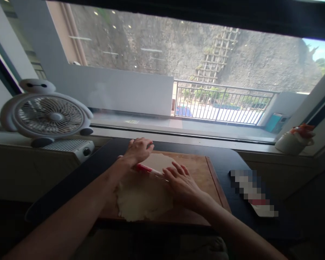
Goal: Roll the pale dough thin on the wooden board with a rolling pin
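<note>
A thin, wide sheet of pale dough [144,198] is spread over a wooden board [199,166], its near edge ragged and reaching the board's front. Across the dough lies a slim rolling pin [151,170], partly clear with a red printed section. My left hand [139,150] rests on the pin's left part, palm down, its fingers stretched forward. Over the right part of the pin is my right hand [180,178], palm down with its fingers spread. Both hands hide the ends of the pin.
The board sits on a dark table [97,159]. To the right lies a blurred-out phone-like object [253,195]. A white fan [54,115] stands at left on the sill, and a pale pot with an orange figure [295,139] at right. A large window is ahead.
</note>
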`<state>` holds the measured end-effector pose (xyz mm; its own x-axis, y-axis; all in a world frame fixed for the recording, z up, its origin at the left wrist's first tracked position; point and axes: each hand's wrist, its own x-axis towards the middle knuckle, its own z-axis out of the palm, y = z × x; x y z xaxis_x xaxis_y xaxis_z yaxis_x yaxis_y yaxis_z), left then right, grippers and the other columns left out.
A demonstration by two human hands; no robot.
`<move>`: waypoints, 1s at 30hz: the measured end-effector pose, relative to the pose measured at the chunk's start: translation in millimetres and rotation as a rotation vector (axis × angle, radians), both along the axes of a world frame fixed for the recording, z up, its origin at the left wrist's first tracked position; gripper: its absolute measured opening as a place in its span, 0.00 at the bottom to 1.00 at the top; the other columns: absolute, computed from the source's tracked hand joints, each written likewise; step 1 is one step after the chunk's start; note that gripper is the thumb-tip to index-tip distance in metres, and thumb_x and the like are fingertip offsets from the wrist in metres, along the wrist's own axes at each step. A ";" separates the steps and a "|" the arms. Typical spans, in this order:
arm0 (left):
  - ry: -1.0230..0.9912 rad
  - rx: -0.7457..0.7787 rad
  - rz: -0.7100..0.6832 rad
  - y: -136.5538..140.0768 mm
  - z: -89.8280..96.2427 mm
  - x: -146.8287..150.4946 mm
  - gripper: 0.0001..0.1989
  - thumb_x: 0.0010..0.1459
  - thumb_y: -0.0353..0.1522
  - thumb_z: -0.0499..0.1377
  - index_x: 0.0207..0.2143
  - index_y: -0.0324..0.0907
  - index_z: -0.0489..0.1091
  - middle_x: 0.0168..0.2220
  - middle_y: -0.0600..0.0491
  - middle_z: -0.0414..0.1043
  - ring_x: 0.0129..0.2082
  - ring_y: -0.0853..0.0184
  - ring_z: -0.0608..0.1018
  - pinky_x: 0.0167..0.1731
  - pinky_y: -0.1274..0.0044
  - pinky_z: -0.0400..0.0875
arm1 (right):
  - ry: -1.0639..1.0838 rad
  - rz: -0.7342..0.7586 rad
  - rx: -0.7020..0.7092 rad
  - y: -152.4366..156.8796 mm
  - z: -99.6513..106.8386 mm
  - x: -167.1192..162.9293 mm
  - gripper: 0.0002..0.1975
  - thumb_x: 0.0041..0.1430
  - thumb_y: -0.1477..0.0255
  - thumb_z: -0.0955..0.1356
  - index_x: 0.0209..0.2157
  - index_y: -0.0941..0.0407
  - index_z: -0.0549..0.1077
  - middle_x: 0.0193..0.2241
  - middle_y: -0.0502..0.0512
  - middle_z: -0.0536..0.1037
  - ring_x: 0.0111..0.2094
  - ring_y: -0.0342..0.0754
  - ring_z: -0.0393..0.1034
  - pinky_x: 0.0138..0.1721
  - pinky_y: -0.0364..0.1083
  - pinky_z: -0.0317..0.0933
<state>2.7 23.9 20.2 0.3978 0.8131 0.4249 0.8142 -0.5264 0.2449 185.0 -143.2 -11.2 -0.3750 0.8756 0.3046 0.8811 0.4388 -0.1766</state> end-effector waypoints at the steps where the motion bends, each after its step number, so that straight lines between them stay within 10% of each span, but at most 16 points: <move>1: -0.058 -0.055 0.009 10.4 5.0 1.1 0.18 0.56 0.42 0.50 0.41 0.45 0.73 0.47 0.50 0.73 0.49 0.58 0.71 0.51 0.67 0.59 | 0.004 -0.027 -0.009 0.5 0.2 5.7 0.17 0.67 0.65 0.56 0.53 0.52 0.63 0.50 0.57 0.69 0.59 0.52 0.51 0.57 0.53 0.46; 11: -0.106 -0.584 0.073 33.4 -2.2 3.2 0.19 0.47 0.44 0.55 0.33 0.40 0.74 0.28 0.51 0.74 0.26 0.65 0.74 0.24 0.77 0.67 | 0.055 -0.446 0.025 -5.9 -10.7 124.0 0.14 0.66 0.67 0.56 0.42 0.55 0.69 0.38 0.58 0.72 0.42 0.52 0.61 0.43 0.49 0.55; 18: 0.260 -0.758 -0.022 37.6 17.4 19.3 0.28 0.34 0.53 0.63 0.31 0.41 0.74 0.32 0.49 0.74 0.31 0.61 0.73 0.26 0.77 0.63 | 0.038 -0.524 0.037 -11.9 -16.3 123.8 0.13 0.65 0.68 0.57 0.44 0.57 0.68 0.43 0.62 0.71 0.45 0.56 0.60 0.45 0.51 0.54; 30: 0.144 -0.979 -0.087 29.5 15.8 14.6 0.23 0.30 0.43 0.67 0.31 0.42 0.73 0.33 0.51 0.75 0.33 0.61 0.75 0.30 0.77 0.68 | 0.041 -0.563 0.083 -9.9 -21.2 118.5 0.16 0.65 0.67 0.55 0.45 0.57 0.68 0.51 0.65 0.67 0.48 0.57 0.59 0.46 0.53 0.55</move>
